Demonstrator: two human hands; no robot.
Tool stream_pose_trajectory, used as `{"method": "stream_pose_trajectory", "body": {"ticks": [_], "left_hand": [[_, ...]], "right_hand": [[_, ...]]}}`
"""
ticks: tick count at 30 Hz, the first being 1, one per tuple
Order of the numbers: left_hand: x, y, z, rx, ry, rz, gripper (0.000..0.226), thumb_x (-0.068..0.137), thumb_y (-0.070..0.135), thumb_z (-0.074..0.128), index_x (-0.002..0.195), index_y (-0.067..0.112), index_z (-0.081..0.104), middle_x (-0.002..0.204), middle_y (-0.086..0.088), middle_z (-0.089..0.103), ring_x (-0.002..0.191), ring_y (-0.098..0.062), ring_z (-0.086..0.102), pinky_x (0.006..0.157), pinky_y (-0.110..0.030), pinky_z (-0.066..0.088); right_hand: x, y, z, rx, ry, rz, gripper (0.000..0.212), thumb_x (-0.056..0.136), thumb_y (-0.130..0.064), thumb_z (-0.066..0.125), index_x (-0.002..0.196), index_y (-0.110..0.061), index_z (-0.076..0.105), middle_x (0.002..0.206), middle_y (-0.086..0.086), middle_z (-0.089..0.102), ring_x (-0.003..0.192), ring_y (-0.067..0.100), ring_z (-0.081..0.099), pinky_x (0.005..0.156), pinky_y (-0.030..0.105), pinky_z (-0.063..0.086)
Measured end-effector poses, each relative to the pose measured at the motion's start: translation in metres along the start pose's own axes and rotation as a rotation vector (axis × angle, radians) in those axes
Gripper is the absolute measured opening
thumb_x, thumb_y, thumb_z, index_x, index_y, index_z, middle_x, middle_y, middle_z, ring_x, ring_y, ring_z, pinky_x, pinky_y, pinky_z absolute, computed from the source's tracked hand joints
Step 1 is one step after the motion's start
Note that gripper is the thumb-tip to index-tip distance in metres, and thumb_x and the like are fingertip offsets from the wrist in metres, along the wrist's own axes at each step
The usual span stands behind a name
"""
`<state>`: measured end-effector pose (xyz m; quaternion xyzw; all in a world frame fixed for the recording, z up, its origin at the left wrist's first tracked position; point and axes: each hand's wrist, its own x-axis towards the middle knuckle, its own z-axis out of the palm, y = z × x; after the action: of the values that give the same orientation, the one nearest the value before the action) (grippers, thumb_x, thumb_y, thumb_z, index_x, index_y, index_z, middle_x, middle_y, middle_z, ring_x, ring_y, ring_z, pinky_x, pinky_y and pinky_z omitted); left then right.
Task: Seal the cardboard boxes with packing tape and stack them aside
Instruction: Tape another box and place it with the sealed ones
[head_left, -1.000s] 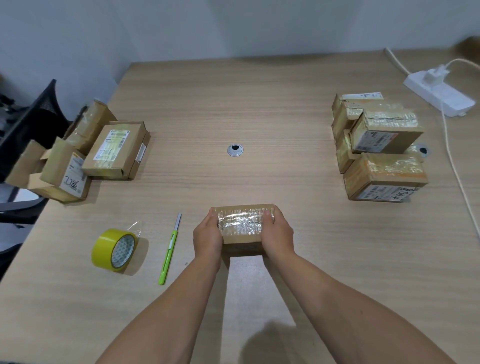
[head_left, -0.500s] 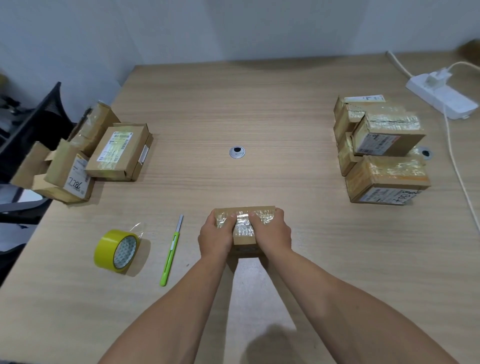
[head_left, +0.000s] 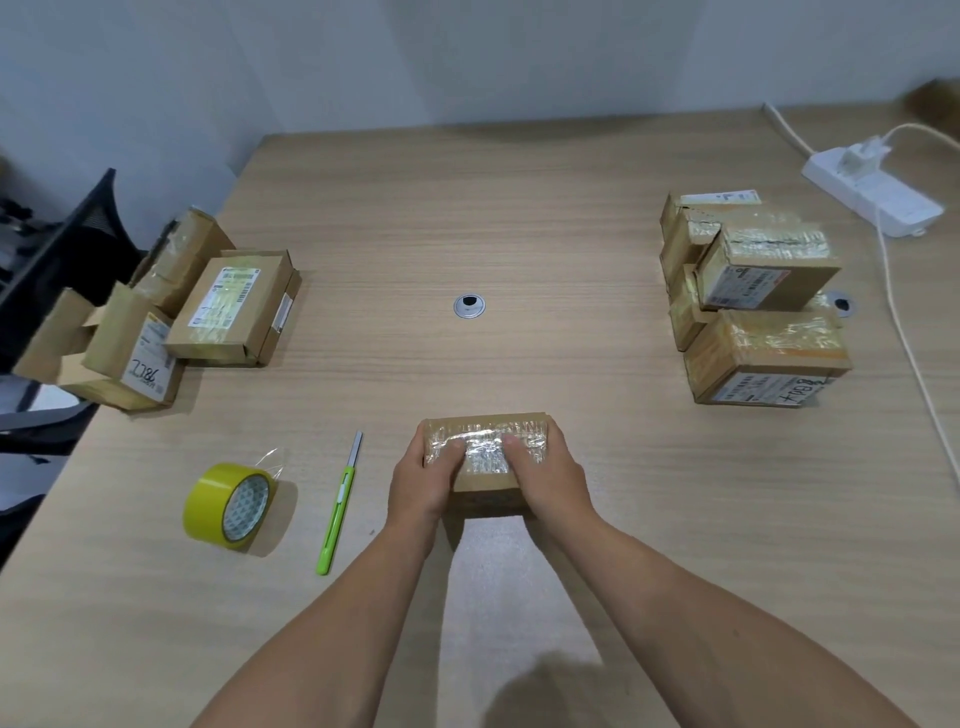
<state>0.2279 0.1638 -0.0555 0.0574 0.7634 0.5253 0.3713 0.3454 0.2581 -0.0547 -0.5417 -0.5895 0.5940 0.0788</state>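
A small cardboard box (head_left: 486, 481) lies on the wooden table (head_left: 519, 234) right in front of me, with crinkled clear tape across its top. My left hand (head_left: 420, 483) grips its left end and my right hand (head_left: 551, 480) grips its right end. Both thumbs press down on the tape near the middle of the top. A yellow roll of packing tape (head_left: 228, 506) stands on edge to the left, with a loose tail of tape. A green utility knife (head_left: 337, 512) lies between the roll and the box.
A loose pile of labelled boxes (head_left: 228, 306) sits at the table's left edge beside a black chair (head_left: 47, 260). A stack of taped boxes (head_left: 763, 322) stands at the right. A white power strip (head_left: 872, 192) with cables lies at the far right. A metal grommet (head_left: 470, 305) marks the table's middle.
My thumbs slid from the box's ends inward over the tape, met near the middle, and now sit slightly apart. The box has stayed in place.
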Motion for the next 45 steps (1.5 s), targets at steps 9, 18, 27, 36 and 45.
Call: {"method": "stream_pose_trajectory", "body": {"ticks": [9, 18, 27, 36, 45], "left_hand": [[0.005, -0.009, -0.005, -0.134, -0.111, -0.074, 0.070, 0.095, 0.017, 0.067, 0.154, 0.037, 0.034, 0.131, 0.002, 0.065, 0.115, -0.018, 0.065, 0.108, -0.040, 0.046], [0.003, -0.006, -0.005, -0.318, -0.085, -0.134, 0.051, 0.104, 0.013, 0.050, 0.151, 0.029, 0.042, 0.127, 0.005, 0.067, 0.112, -0.015, 0.065, 0.091, -0.027, 0.050], [0.005, -0.012, -0.010, -0.140, -0.058, -0.049, 0.047, 0.106, 0.021, 0.046, 0.152, 0.033, 0.041, 0.136, 0.005, 0.061, 0.118, -0.014, 0.060, 0.105, -0.033, 0.046], [0.001, 0.002, -0.015, -0.473, -0.108, -0.195, 0.031, 0.104, 0.019, 0.048, 0.128, 0.021, 0.067, 0.122, -0.002, 0.072, 0.113, -0.020, 0.065, 0.086, -0.030, 0.052], [0.003, -0.003, -0.013, 0.090, 0.265, 0.036, 0.040, 0.105, 0.018, 0.044, 0.145, 0.019, 0.050, 0.147, -0.001, 0.051, 0.134, -0.019, 0.048, 0.109, -0.033, 0.037]], "right_hand": [[-0.003, 0.010, -0.004, 0.111, -0.071, -0.057, 0.074, 0.099, -0.040, 0.060, 0.159, -0.040, 0.015, 0.155, 0.002, 0.044, 0.134, 0.022, 0.049, 0.095, 0.024, 0.043], [0.001, 0.011, -0.010, 0.275, -0.111, -0.016, 0.054, 0.108, -0.034, 0.041, 0.158, -0.040, 0.020, 0.164, -0.005, 0.028, 0.149, 0.020, 0.029, 0.122, 0.043, 0.026], [0.011, 0.036, -0.015, 0.554, -0.055, 0.163, 0.040, 0.095, -0.057, 0.058, 0.131, -0.039, 0.062, 0.127, -0.016, 0.057, 0.126, 0.010, 0.050, 0.117, 0.042, 0.033], [0.010, 0.018, -0.023, 0.783, -0.177, 0.207, 0.040, 0.098, -0.051, 0.057, 0.127, -0.026, 0.065, 0.120, 0.007, 0.073, 0.114, 0.027, 0.068, 0.103, 0.049, 0.052], [-0.005, -0.020, -0.017, 0.384, -0.119, -0.085, 0.031, 0.108, -0.039, 0.040, 0.118, -0.038, 0.069, 0.110, -0.016, 0.072, 0.105, 0.004, 0.066, 0.094, 0.028, 0.051]]}}
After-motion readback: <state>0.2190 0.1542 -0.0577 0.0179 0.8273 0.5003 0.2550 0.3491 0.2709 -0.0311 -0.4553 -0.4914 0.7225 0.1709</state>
